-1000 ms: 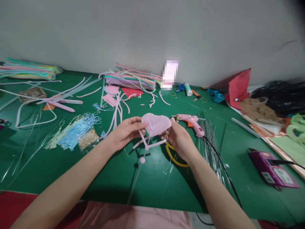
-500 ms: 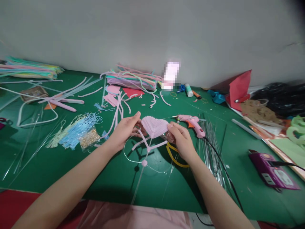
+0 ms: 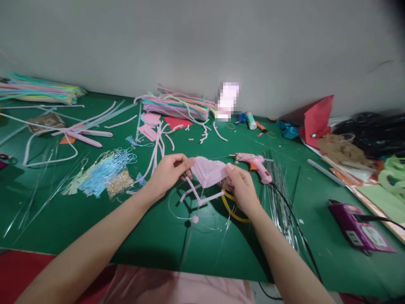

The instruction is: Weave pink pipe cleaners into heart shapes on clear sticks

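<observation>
One pale-purple fuzzy heart (image 3: 207, 174) was pinched at opposite edges by left hand (image 3: 169, 172) and right hand (image 3: 243, 188), presumably to steady it above the table (image 3: 139, 236).

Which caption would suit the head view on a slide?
Left hand and right hand hold a lilac heart above a green table, glue gun nearby.

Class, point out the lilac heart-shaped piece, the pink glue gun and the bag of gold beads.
Lilac heart-shaped piece (image 3: 209, 172): head view, middle of its ribbed face.
Pink glue gun (image 3: 258, 160): head view, middle of its body.
Bag of gold beads (image 3: 119, 183): head view, middle of its upper side.
</observation>
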Action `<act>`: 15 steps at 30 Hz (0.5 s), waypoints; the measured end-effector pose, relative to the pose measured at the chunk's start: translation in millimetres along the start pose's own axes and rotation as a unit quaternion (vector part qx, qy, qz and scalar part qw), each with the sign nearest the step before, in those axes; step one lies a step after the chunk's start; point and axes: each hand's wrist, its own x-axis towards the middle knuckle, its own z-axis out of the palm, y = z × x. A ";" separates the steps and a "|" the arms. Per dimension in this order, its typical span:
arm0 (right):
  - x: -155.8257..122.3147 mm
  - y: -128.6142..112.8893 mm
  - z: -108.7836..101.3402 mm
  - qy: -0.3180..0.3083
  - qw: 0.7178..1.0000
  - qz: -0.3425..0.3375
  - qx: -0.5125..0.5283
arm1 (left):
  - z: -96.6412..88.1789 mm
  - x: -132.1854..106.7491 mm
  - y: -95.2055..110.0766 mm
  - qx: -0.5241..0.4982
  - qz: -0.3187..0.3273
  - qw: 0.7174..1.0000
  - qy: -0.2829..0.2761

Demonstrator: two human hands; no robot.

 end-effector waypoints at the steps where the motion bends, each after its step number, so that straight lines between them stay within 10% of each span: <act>1: 0.0 0.2 0.0 -0.001 1.000 0.004 -0.007 | 0.7 -0.5 0.4 0.002 0.002 1.000 -0.004; 15: 0.0 -4.6 2.0 -0.010 1.000 0.001 0.002 | 4.6 -2.8 -1.3 -0.033 0.010 0.999 -0.014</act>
